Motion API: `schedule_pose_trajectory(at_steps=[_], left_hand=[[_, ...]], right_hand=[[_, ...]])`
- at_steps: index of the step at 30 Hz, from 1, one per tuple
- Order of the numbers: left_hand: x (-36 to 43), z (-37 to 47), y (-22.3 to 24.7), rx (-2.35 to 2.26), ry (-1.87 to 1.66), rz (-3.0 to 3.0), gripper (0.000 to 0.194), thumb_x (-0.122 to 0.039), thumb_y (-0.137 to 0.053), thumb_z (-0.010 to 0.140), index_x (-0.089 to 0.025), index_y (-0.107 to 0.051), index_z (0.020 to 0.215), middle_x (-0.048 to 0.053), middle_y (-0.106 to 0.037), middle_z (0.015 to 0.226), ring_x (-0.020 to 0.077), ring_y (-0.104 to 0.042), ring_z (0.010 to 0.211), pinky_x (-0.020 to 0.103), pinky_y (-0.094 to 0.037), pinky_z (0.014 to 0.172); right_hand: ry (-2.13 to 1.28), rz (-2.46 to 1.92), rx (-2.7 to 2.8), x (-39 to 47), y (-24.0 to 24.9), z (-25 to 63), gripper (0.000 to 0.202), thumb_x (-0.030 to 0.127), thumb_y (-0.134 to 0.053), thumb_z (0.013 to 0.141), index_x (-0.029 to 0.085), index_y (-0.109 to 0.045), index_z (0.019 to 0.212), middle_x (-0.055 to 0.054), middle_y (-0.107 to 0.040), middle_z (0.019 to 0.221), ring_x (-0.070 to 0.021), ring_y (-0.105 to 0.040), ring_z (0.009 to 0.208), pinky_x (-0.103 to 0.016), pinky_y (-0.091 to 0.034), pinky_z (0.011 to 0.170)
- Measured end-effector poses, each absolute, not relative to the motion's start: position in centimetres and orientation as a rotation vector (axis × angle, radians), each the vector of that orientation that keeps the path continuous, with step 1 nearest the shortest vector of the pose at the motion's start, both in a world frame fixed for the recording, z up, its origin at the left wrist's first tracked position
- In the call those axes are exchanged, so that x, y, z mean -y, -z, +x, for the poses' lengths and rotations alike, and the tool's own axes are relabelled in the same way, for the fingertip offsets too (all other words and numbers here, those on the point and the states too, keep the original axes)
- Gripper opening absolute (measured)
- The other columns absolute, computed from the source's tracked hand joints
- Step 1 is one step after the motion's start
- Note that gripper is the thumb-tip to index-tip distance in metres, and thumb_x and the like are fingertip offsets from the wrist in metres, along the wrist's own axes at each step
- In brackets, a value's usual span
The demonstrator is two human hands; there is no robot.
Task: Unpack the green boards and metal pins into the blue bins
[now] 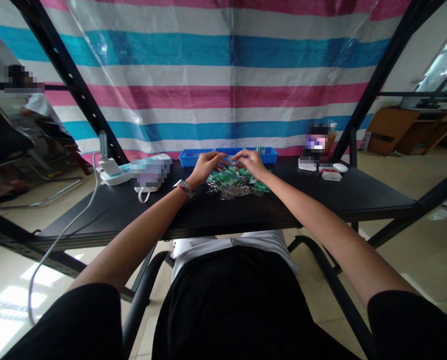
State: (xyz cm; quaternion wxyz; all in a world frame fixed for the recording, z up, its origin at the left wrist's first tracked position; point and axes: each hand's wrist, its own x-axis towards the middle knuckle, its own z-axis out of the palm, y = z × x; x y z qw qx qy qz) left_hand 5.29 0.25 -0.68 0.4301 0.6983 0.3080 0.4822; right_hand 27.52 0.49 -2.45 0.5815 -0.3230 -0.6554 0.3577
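My left hand, with a woven bracelet at its wrist, is held over the middle of the table with its fingers bent inward. Facing it, my right hand has its thumb and fingers pinched together. Between the fingertips of both hands is a small clear plastic bag; its contents are too small to tell. Below and around the hands lies a heap of small clear bags with green pieces and thin metal pins. Just behind the hands are blue trays, partly hidden by them; clear packets show in the right one.
A white power strip with a cable and a pale pouch lie at the left. To the right are a phone-like lit screen on a stand, a small box and a white mouse-shaped object. Black frame posts flank the table.
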Motion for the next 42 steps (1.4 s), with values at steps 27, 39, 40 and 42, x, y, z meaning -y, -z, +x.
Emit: schedule_pose_trajectory(at_steps=[27,39,40,42], left_hand=[[-0.8,5.2,0.4,-0.871,-1.272,1.629,0.039,-0.049,-0.080,0.087,-0.018,-0.066,0.069,0.005,-0.067,0.062,0.0157,-0.063,0.057,0.028,-0.052,0.061],[0.4,5.5,0.0,-0.842,-1.126,1.609,0.040,-0.053,-0.084,0.082,-0.014,-0.077,0.087,0.010,-0.078,0.085,0.0155,-0.067,0.063,0.030,-0.055,0.068],[0.4,5.5,0.0,-0.823,-1.121,1.598,0.037,-0.050,-0.085,0.082,-0.014,-0.077,0.087,0.009,-0.078,0.086,0.0147,-0.066,0.063,0.030,-0.055,0.068],[0.4,5.5,0.1,-0.772,-1.117,1.580,0.032,-0.042,-0.087,0.079,-0.014,-0.077,0.087,0.008,-0.077,0.085,0.0144,-0.067,0.065,0.030,-0.056,0.070]], right_hand=[[-0.619,-0.808,1.569,0.2,1.8,27.3,0.033,0.054,-0.082,0.086,0.023,-0.080,0.097,-0.001,-0.074,0.073,-0.0215,-0.072,0.061,-0.038,-0.064,0.065],[-0.252,-0.756,1.807,1.8,1.7,26.1,0.036,0.059,-0.074,0.101,0.025,-0.086,0.101,-0.009,-0.080,0.103,-0.0263,-0.074,0.097,-0.043,-0.062,0.091],[-0.245,-0.755,1.804,2.0,1.5,26.2,0.032,0.056,-0.075,0.100,0.026,-0.087,0.100,-0.009,-0.079,0.106,-0.0271,-0.073,0.101,-0.044,-0.062,0.093],[-0.257,-0.761,1.770,2.2,1.3,26.4,0.025,0.052,-0.078,0.099,0.028,-0.087,0.097,-0.009,-0.076,0.107,-0.0279,-0.071,0.103,-0.045,-0.061,0.096]])
